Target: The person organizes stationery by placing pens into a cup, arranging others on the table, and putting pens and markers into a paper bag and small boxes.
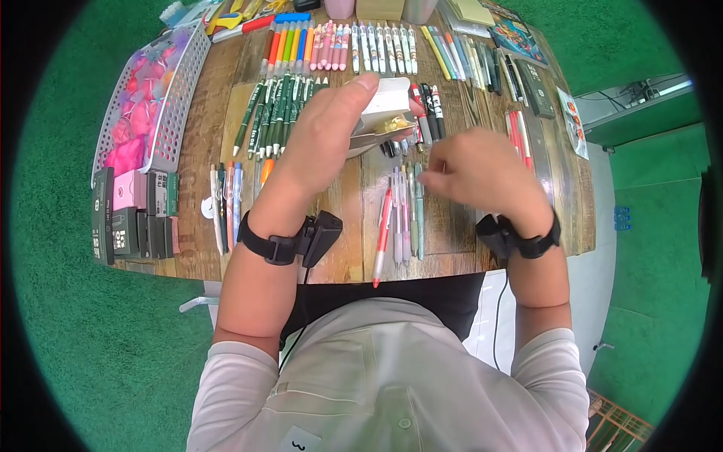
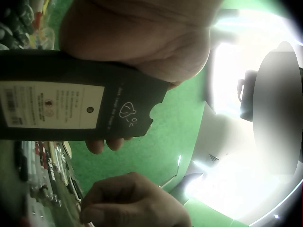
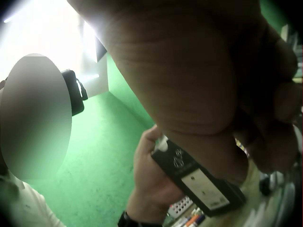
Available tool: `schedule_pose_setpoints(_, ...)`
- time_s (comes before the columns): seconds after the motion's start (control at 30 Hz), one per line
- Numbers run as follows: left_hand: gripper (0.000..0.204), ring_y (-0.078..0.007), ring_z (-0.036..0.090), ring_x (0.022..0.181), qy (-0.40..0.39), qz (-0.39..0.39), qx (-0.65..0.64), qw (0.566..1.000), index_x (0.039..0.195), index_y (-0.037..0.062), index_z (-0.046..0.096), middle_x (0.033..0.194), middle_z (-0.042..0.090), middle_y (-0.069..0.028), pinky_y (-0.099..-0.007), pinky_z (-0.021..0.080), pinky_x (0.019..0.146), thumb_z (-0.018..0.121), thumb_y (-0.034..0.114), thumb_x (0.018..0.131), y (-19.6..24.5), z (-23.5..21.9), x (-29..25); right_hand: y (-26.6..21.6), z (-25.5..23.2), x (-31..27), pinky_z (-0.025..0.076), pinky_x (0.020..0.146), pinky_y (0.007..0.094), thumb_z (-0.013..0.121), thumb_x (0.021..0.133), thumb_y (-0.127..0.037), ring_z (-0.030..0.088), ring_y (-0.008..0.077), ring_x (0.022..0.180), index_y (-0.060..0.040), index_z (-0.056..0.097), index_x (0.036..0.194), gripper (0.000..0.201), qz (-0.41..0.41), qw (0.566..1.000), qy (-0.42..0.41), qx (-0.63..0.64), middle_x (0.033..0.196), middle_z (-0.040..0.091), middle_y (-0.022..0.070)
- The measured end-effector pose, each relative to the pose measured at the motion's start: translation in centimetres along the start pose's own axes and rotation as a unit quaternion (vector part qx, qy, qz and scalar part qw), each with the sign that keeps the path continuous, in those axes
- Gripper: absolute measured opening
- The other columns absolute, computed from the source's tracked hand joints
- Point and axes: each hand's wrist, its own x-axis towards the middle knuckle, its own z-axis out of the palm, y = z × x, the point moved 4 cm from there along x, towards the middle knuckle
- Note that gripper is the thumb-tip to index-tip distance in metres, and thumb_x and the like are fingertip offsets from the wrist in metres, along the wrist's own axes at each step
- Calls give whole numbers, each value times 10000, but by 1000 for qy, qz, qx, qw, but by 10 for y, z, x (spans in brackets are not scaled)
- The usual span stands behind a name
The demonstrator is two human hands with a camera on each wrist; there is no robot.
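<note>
My left hand (image 1: 324, 135) grips a small dark cardboard box (image 2: 120, 94) over the middle of the table. A pale label (image 2: 54, 105) and a white line drawing show on the box's side. In the head view its white flap (image 1: 390, 96) stands up, and something yellowish (image 1: 395, 124) shows at the opening. My right hand (image 1: 486, 169) hovers just right of the box, fingers curled toward the palm and nothing visible in them. Below the two hands lie a red-and-white pen (image 1: 382, 241) and several pale pens (image 1: 407, 218), side by side.
Rows of markers (image 1: 292, 45), pink pens (image 1: 330, 47), white pens (image 1: 382, 49) and green pens (image 1: 275, 113) cover the wooden table (image 1: 331, 248). On the left are a white basket (image 1: 169, 120) of pink items and stacked small boxes (image 1: 132, 233). A dark box (image 1: 536, 89) lies back right.
</note>
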Motion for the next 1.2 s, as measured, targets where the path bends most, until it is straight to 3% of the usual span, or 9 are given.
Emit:
schedule_pose_setpoints(0.43,576,-257,713,975,0,8,-1,1000,1220,-68,648,1133,733,-186,-371,560,923,361,410,1077,-3,-1,2,2,29,-2,572,783,506,683,807,-383,725,411,865,-12,761,904,392,129,986,-84,-68,866,732,236)
schedule_pose_setpoints(0.57,594,-246,714,965,14,5,-15,1000,1209,-67,665,1114,737,-180,-359,556,922,350,419,1078,-1,0,2,31,-10,-11,554,650,409,698,818,-258,722,271,742,10,724,916,287,87,994,47,56,768,709,169)
schedule_pose_setpoints(0.67,611,-239,714,963,-3,2,18,1000,1225,-66,667,1114,739,-182,-350,554,922,335,427,1081,0,-1,0,23,-64,-30,474,560,241,657,903,-122,641,79,685,-8,685,976,138,34,894,209,395,718,663,39)
schedule_pose_setpoints(0.7,611,-239,714,963,-3,2,18,1000,1225,-66,667,1114,739,-182,-350,554,922,335,427,1081,0,1,1,21,-73,-29,474,560,241,657,903,-122,641,79,685,-8,685,976,138,34,894,210,395,718,663,39)
schedule_pose_setpoints(0.77,570,-192,706,885,16,17,47,999,1108,-55,735,965,765,-134,-320,544,847,352,367,1089,2,1,0,10,-95,-32,464,562,210,639,941,-116,636,58,667,-31,685,1032,133,-144,778,362,494,746,675,12)
schedule_pose_setpoints(0.87,645,-220,710,971,6,9,100,995,1262,-74,659,1132,738,-179,-326,548,889,317,445,1087,-4,-8,2,-11,-92,-21,475,574,227,539,985,-58,569,106,631,94,610,1103,205,-220,774,418,421,896,679,150)
schedule_pose_setpoints(0.97,592,-178,692,846,56,8,9,998,1099,-33,754,926,768,-132,-319,521,822,362,412,1082,-5,-2,1,-30,-80,-7,486,596,221,635,956,-49,623,104,671,51,643,1111,185,-210,843,345,355,865,682,95)
schedule_pose_setpoints(1.1,610,-178,684,839,61,-6,61,996,1113,-41,750,917,765,-129,-326,512,830,361,428,1080,7,-1,-5,-37,-69,6,452,563,200,727,886,-21,619,51,645,-12,702,1048,163,-191,929,235,213,762,673,5)
schedule_pose_setpoints(1.2,624,-180,680,837,66,17,125,990,1125,-43,748,925,763,-119,-325,512,832,362,445,1079,7,-3,-6,-34,-63,11,430,540,196,750,869,-35,587,24,623,-30,721,999,133,-187,937,212,205,766,673,-22)
